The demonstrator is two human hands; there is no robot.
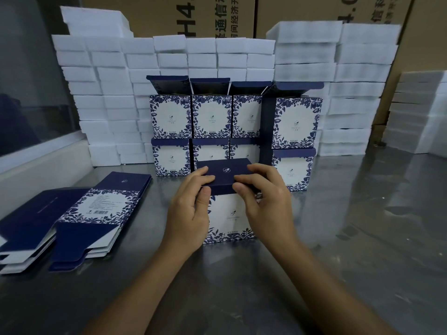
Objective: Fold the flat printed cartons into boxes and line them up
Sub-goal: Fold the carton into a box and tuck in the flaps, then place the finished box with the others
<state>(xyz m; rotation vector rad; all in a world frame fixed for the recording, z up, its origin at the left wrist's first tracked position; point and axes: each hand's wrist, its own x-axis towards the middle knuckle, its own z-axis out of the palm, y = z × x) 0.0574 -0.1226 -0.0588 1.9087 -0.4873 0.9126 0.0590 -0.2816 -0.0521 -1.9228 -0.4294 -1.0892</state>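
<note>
While gripping box, fingers curled.

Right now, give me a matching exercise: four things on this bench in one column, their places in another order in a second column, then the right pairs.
Things
1. box being folded
2. flat cartons
3. finished boxes
4. white foam blocks

Places
A. piled at the left on the table
B. stacked at the back
C. between the left hand and right hand
D. lined up in two tiers, in front of the foam

Pairs: 1-C, 2-A, 3-D, 4-B
</note>
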